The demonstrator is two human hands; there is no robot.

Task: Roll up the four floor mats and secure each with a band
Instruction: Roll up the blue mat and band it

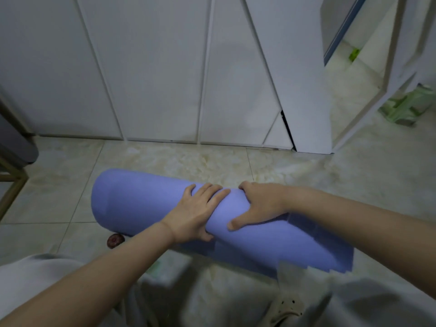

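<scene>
A blue-violet floor mat (141, 204) lies on the tiled floor as a thick roll, running from the left to the lower right. A short flat flap of it sticks out at the lower right. My left hand (195, 213) lies flat on top of the roll near its middle, fingers straight. Just to the right, my right hand (259, 204) grips the roll, fingers over the far side and thumb pressed on the near side. A small dark red band-like ring (115, 240) lies on the floor by the roll's near left edge.
White cabinet doors (153, 79) close the space right behind the mat. A white shelf frame (368, 107) and green bags (405, 107) stand at the right. A dark seat with a wooden frame (14, 161) is at the left. My knees and a pale shoe (287, 308) are below.
</scene>
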